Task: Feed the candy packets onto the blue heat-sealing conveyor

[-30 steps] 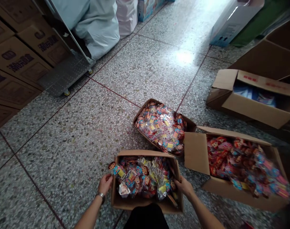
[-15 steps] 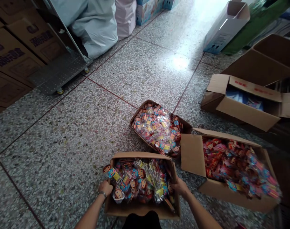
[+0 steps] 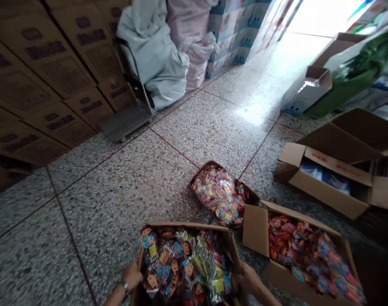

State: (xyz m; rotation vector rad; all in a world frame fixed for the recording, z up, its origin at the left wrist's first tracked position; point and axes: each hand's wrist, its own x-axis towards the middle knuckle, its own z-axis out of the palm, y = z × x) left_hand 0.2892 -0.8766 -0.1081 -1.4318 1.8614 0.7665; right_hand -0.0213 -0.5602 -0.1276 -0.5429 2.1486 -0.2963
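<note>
An open cardboard box [image 3: 187, 224] at the bottom of the view is full of small clear packets [image 3: 171, 259] with cartoon-character cards. My left hand [image 3: 132, 277], with a watch at the wrist, is closed on the box's left side. On the opposite side my right hand [image 3: 249, 278] grips the right wall; some of its fingers are hidden. The box's near edge runs out of the picture. Just beyond it on the floor lies a shallower box [image 3: 202, 201] heaped with similar packets. To the right stands a flapped carton [image 3: 255, 229] holding reddish and blue packets.
Stacked brown cartons [image 3: 53, 85] line the left, beside a flat trolley [image 3: 126, 121] and white sacks [image 3: 165, 63]. Another open carton [image 3: 328, 197] with blue-white contents sits on the right. A tall white box [image 3: 305, 95] and green sack [image 3: 356, 85] stand behind it.
The box in my hands looks larger and closer, apparently raised, and its near edge has left the picture. My view has tilted up and to the left, showing more stacked cartons.
</note>
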